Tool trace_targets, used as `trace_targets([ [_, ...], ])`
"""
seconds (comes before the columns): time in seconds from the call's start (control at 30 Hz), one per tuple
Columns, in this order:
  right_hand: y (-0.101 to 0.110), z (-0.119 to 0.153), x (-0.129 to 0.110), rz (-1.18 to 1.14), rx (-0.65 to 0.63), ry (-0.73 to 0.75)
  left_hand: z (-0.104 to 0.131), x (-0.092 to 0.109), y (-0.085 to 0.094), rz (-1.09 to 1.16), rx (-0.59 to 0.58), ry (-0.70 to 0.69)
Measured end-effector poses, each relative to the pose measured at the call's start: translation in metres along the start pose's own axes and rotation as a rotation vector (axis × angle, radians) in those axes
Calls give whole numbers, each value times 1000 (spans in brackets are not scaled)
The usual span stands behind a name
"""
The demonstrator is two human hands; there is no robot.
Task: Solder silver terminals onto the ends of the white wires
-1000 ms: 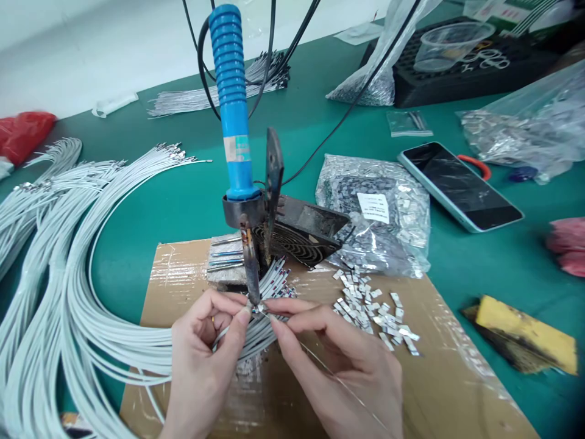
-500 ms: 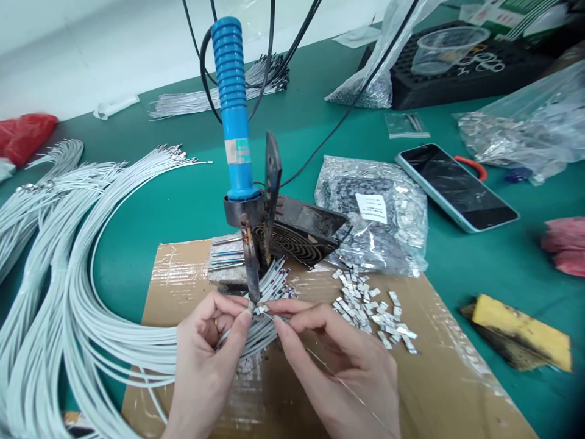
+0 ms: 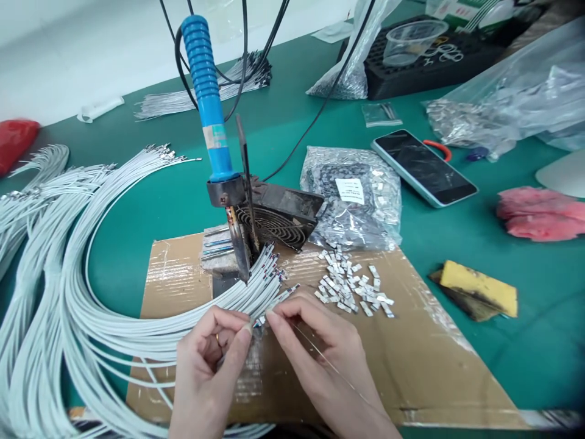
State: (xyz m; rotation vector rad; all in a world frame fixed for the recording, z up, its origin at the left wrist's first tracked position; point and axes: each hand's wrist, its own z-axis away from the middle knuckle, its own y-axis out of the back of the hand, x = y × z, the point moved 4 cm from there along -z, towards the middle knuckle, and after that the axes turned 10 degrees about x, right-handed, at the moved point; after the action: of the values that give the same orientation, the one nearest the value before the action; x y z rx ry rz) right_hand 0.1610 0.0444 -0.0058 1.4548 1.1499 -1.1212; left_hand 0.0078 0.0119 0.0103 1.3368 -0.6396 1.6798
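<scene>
In the head view, the thumb and forefinger of the left hand [image 3: 208, 372] are pressed together, it seems on the edge of a small metal piece [image 3: 260, 321], which shows between the fingertips of both hands. The right hand [image 3: 331, 353] has thumb and forefinger pinching a thin wire [image 3: 338, 371]; its length crosses the palm, perhaps so only the short end needs guiding. What is under the fingertips, I cannot tell. The blue-handled iron [image 3: 208, 116] leans in its stand, tip beyond the left fingertips and apart, probably so that both hands are free. White cables [image 3: 137, 329] curve in from the left; loose metal tabs [image 3: 347, 283] lie beyond the right fingers, likely for easy reach.
</scene>
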Motion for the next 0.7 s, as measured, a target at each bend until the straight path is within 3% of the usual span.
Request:
trace_targets([
  [0.37,2,15,-1,-26,13,-36,11,-3,7,-42,-29,-6],
  [0.47,9,16,6,-127,-7,-104,13,-4,8,-56,-35,-5],
  [0.57,33,13,16,-286,-56,-186,15,-5,9,-59,-35,10],
  [0.63,62,8,24,-192,-5,-185,17,-5,10,-65,-29,19],
  [0.7,107,2,30,99,295,-80,18,-4,11,-68,-37,36],
])
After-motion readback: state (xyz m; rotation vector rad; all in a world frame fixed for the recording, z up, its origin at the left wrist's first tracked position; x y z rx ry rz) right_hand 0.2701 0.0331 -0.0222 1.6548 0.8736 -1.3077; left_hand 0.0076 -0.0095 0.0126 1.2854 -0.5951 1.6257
